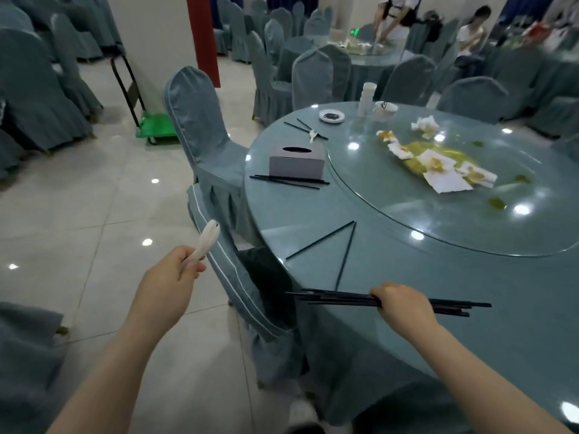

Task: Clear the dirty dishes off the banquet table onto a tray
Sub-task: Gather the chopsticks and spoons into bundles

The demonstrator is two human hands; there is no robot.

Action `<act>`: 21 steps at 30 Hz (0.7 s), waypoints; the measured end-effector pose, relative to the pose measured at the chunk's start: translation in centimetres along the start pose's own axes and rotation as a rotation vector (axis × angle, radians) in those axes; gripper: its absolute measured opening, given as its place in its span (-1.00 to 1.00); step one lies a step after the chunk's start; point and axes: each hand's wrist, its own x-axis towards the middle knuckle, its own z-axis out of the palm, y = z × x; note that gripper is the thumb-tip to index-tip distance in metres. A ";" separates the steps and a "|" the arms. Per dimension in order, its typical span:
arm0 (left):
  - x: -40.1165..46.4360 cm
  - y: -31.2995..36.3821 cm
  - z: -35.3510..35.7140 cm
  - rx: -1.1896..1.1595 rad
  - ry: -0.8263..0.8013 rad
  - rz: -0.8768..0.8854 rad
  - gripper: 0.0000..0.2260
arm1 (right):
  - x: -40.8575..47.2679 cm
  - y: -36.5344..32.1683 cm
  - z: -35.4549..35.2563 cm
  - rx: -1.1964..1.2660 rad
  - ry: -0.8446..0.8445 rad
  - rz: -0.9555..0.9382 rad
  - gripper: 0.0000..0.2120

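My right hand (404,308) grips a bundle of black chopsticks (338,299) held level over the near edge of the round banquet table (470,292). Out over the floor, my left hand (175,277) holds a stack of white spoons (206,238) by the handles. Loose black chopsticks (322,242) lie in a V on the table near me. More chopsticks (288,180) lie in front of a grey tissue box (297,160). Farther back are a white spoon (313,135) across chopsticks, a small saucer (332,115), a white bowl (385,110) and stacked white cups (367,95).
A glass turntable (470,220) carries soiled napkins (445,170) and food scraps. Covered chairs (203,126) stand against the table's left side, one close by my hands. A green trolley (156,126) stands by the pillar. People work at a far table (369,48).
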 end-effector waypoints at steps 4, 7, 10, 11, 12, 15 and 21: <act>4.4 0.3 2.2 0.056 0.020 -0.028 -0.87 | 5.9 0.9 1.7 0.012 -0.053 -0.042 -0.76; 7.5 0.7 4.0 0.076 -0.013 -0.064 -0.85 | 10.6 1.1 3.1 0.020 -0.134 -0.123 -0.68; 10.3 1.6 5.1 0.095 -0.044 -0.111 -0.85 | 15.1 1.2 4.1 0.034 -0.214 -0.217 -0.45; 11.1 1.8 5.5 0.101 -0.049 -0.121 -0.86 | 16.7 1.4 4.3 0.032 -0.236 -0.249 -0.36; 11.8 2.0 5.8 0.103 -0.055 -0.127 -0.87 | 18.0 1.5 4.4 0.025 -0.247 -0.278 -0.29; 13.3 2.5 6.5 0.077 -0.069 -0.150 -0.88 | 21.6 1.5 4.7 0.030 -0.221 -0.333 -0.20; 15.3 3.1 7.5 0.054 -0.054 -0.191 -0.86 | 26.5 0.2 4.5 -0.001 -0.134 -0.381 -0.53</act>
